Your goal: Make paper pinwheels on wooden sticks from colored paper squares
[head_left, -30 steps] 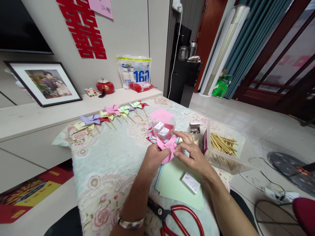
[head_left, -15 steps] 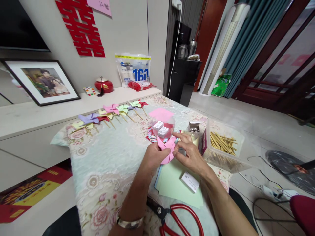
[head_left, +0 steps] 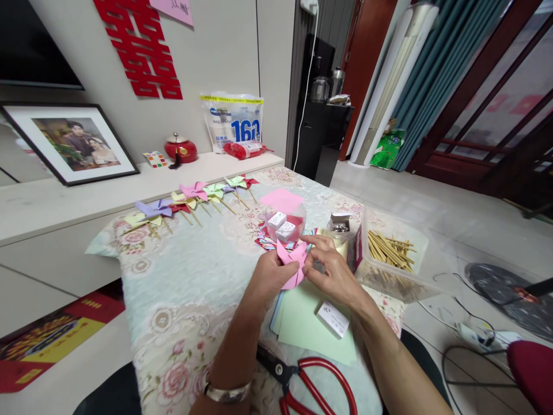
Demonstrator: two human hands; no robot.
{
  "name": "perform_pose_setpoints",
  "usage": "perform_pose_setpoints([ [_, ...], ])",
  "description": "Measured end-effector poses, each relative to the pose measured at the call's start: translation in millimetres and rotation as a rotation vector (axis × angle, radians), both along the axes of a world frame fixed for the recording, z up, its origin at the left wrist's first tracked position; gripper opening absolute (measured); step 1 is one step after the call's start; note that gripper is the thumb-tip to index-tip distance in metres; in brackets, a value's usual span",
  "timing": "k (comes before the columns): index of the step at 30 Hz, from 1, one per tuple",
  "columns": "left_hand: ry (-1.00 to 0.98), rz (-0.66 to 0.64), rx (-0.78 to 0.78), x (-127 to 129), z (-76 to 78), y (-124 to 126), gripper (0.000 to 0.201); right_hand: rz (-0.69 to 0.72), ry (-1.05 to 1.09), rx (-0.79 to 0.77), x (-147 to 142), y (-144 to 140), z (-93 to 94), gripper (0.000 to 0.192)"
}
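Observation:
A folded pink paper pinwheel (head_left: pixel 295 276) is held between my two hands above the table. My left hand (head_left: pixel 271 272) grips its left side, thumb pressed on the paper near the middle. My right hand (head_left: pixel 330 266) has thumb and index finger pinched at the pinwheel's right edge; whether a small pin sits between them I cannot make out. Below lie stacked light green paper sheets (head_left: pixel 309 323) with a small white box (head_left: pixel 333 319) on them. Red-handled scissors (head_left: pixel 302 374) rest near the front edge.
Finished pinwheels on sticks (head_left: pixel 194 193) lie at the back left. A round clear container (head_left: pixel 298 235) holds small white boxes. Beside it stands an opened box of small metal pieces (head_left: pixel 340 226). A clear plastic bin (head_left: pixel 389 281) with wooden sticks is on the right.
Both hands keep the same hold on the pink pinwheel, with hardly any movement. The view has shifted very slightly.

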State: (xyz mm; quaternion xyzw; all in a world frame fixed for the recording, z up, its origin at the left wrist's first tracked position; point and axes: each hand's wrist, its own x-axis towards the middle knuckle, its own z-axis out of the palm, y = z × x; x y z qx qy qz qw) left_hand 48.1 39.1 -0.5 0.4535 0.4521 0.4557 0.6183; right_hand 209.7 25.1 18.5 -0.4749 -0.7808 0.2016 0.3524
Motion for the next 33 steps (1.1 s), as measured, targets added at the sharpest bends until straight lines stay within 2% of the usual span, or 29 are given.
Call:
perform_pose_setpoints([
  [16,0.088,-0.034,0.033,-0.9,-4.8,0.3,0.014,0.038,-0.015,-0.009,4.5,1.5,-3.5,0.014],
  [33,0.006,-0.051,-0.006,0.7,-6.6,0.5,0.023,0.024,-0.018,-0.032,4.2,-0.4,-2.6,0.015],
])
